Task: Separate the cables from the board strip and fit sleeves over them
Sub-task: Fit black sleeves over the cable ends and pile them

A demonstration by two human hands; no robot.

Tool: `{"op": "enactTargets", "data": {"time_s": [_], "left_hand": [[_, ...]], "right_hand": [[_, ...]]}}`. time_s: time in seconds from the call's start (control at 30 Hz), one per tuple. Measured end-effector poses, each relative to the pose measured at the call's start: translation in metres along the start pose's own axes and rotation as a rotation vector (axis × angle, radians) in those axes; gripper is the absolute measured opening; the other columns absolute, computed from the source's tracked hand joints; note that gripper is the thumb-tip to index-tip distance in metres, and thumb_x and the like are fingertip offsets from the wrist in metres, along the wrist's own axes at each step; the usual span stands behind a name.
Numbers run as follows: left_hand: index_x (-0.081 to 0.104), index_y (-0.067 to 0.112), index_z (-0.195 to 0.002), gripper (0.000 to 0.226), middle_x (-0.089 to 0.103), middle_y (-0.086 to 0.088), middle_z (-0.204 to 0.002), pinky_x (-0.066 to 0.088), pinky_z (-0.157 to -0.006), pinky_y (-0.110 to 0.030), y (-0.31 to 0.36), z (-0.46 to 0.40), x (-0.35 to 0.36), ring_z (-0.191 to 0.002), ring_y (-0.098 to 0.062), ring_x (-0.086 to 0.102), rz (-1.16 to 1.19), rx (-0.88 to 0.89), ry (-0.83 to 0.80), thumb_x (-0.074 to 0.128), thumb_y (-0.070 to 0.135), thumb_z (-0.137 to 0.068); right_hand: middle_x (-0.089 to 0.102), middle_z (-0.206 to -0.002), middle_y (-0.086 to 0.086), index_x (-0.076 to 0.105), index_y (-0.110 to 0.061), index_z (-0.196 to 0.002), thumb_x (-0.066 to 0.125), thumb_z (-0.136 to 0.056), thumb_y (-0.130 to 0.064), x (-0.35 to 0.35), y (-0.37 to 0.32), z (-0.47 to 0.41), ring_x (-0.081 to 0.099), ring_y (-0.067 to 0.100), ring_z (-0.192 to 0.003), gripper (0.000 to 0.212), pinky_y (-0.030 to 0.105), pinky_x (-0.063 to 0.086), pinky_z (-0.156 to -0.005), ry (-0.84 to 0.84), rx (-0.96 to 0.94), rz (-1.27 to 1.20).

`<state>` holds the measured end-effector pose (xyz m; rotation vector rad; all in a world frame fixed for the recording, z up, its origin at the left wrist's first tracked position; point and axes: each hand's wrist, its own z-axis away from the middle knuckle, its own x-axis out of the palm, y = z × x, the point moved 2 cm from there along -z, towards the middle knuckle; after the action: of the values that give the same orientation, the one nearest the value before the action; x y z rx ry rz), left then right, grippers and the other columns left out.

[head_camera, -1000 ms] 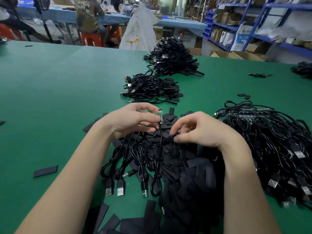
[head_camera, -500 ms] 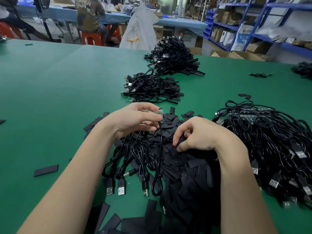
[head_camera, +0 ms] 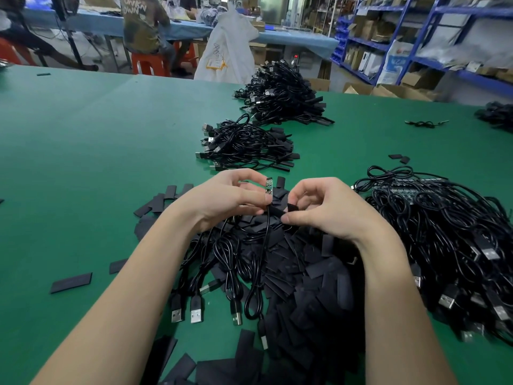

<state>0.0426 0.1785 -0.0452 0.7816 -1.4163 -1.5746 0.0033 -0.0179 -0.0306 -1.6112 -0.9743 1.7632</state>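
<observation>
upright, board tip [head_camera: 269, 186] points up from left hand [head_camera: 222, 200] pinch.

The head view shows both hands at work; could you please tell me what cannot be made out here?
- Left hand: its own fingers hide how it grips the small board.
- Right hand: whether the black sleeve it pinches is opened is hidden by its fingers.
- Board markings: too small.
- Sleeve pile: the right forearm covers part.
- Cable pile: cut by the right edge.
</observation>
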Motion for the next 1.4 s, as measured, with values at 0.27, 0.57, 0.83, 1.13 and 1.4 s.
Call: {"op": "enactTargets", "data": {"time_s": [0.27,0.57,0.83,1.13,1.4], "left_hand": [[0.064,0.010,-0.104,0.026,0.067,-0.001,-0.079,0.057,-0.071,-0.021,0.000,-0.001,0.001,-0.071,-0.011,0.066,-0.030,0.010,-0.006,0.074,-0.003,-0.083],[0.065,0.009,-0.104,0.019,0.070,0.000,-0.079,0.056,-0.070,-0.022,-0.002,-0.001,0.012,-0.071,-0.011,0.066,-0.030,0.012,-0.051,0.072,0.002,-0.088],[0.059,0.011,-0.101,0.012,0.065,0.004,-0.060,0.055,-0.065,-0.019,-0.003,-0.002,0.028,-0.073,-0.014,0.072,0.099,-0.046,-0.118,0.065,0.004,-0.094],[0.063,0.016,-0.092,0.012,0.067,-0.005,-0.085,0.056,-0.071,-0.020,-0.003,-0.002,0.031,-0.072,-0.013,0.070,0.160,-0.091,-0.175,0.062,0.005,-0.095],[0.065,0.013,-0.093,0.017,0.065,0.000,-0.078,0.058,-0.072,-0.020,-0.001,0.000,0.027,-0.072,-0.013,0.069,0.136,-0.057,-0.236,0.071,0.009,-0.077]], "right_hand": [[0.077,-0.077,0.009,0.070,-0.014,-0.085,0.095,-0.063,-0.022,0.004,0.001,0.001,0.072,0.024,-0.066,0.034,0.039,0.061,-0.075,-0.001,0.036,-0.174],[0.078,-0.077,0.001,0.080,-0.023,-0.080,0.095,-0.054,-0.038,0.000,-0.001,0.005,0.071,0.009,-0.064,0.034,0.020,0.055,-0.059,0.185,0.012,-0.342],[0.078,-0.088,0.014,0.080,-0.010,-0.084,0.094,-0.060,-0.019,-0.003,0.004,0.003,0.076,0.021,-0.082,0.029,0.021,0.058,-0.070,0.345,0.031,-0.774],[0.078,-0.088,0.015,0.081,-0.010,-0.081,0.090,-0.059,-0.018,0.003,0.003,0.001,0.077,0.021,-0.085,0.025,0.019,0.058,-0.072,0.336,-0.005,-0.919],[0.079,-0.089,0.010,0.083,-0.017,-0.075,0.084,-0.062,-0.022,0.003,0.003,0.006,0.076,0.012,-0.084,0.014,0.015,0.056,-0.070,0.173,0.045,-0.981]]}}
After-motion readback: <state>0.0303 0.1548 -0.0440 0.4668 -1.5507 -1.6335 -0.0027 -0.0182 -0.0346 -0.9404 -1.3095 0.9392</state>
